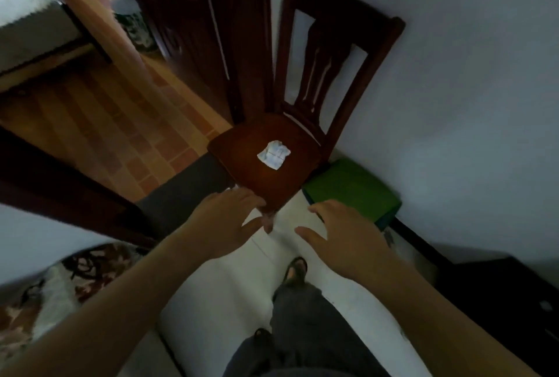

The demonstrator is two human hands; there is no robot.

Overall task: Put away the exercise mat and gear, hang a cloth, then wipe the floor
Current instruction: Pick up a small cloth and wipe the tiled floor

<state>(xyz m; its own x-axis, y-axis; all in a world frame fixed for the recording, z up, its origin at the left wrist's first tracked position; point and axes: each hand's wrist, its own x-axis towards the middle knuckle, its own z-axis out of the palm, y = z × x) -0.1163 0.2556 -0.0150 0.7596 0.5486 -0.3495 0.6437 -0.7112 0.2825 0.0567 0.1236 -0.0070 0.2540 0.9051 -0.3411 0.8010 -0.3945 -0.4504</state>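
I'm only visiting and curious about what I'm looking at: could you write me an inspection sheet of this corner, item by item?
Surface: pale tiled floor; a wooden chair stands on it.
Job's things: folded green mat on the floor beside the chair, against the wall; small crumpled white cloth, possibly paper, lies mid-seat.
Clutter: patterned fabric at lower left.
Hands: left hand open at the seat's front corner, contact unclear; right hand open, stretched toward the mat, holding nothing.
Cables: nothing seen.
Surroundings: white wall behind the chair; dark wooden door to its left; dark cabinet at right.
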